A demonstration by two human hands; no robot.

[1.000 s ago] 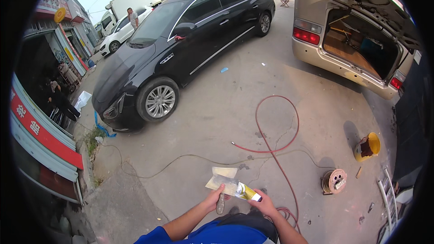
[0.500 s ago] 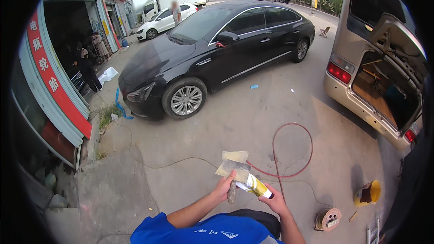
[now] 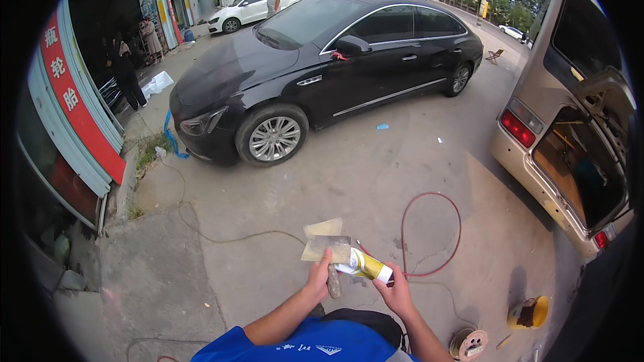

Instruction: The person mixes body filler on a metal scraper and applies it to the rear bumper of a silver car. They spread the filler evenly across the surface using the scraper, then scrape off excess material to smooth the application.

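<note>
**Tube [image 3: 366,265] slants between the left hand [image 3: 320,279] and the right hand [image 3: 394,291]**

The tube, coloured white, silver and gold, is in the air above the concrete ground [image 3: 268,194], in front of the blue shirt [image 3: 268,343]. Its long axis goes obliquely: the flat end is at the upper left, next to the left hand, and the dark-capped end is lower, at the right. The capped end is therefore nearer to the right hand, which touches it there. This grip is narrow, with the fingers gathered around the end of the tube.

The left grip is also narrow. It holds a scraper [image 3: 341,251], with the thumb on the blade, while the handle [image 3: 334,288] points down toward the body. Two pale yellow plates [image 3: 325,227] lie against this blade, and they reach beyond it on the far and left sides. The flat end of the tube meets the blade's right side; whether the left fingers also hold it from below, I cannot tell.

On the ground, a red hose [image 3: 460,231] makes a loop beyond the tube, to the right. Farther to the right, and closer to the person, stand a cable reel [image 3: 468,344] and a yellow bucket [image 3: 515,316].
</note>
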